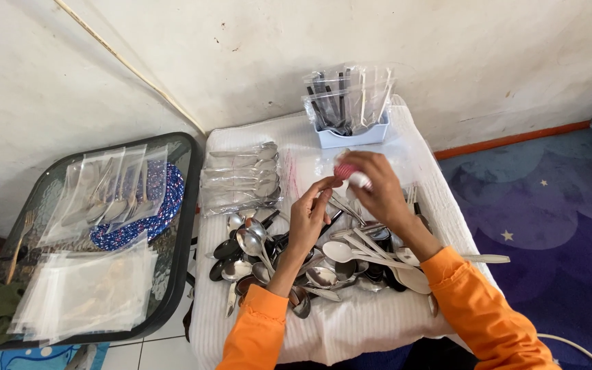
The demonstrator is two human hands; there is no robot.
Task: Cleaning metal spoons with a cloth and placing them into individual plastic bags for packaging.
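Observation:
My right hand is raised over the white-clothed table and grips a small red-and-white roll of tape. My left hand is just to its left, thumb and forefinger pinched at the edge of a clear bag that lies under both hands; what the bag holds is hard to make out. Below my hands is a loose pile of metal spoons with several white plastic spoons among them.
A white holder of bagged cutlery stands at the table's far edge. Bagged spoons are stacked at the far left. A glass side table on the left carries bagged spoons, a blue braided mat and empty clear bags. A purple carpet lies to the right.

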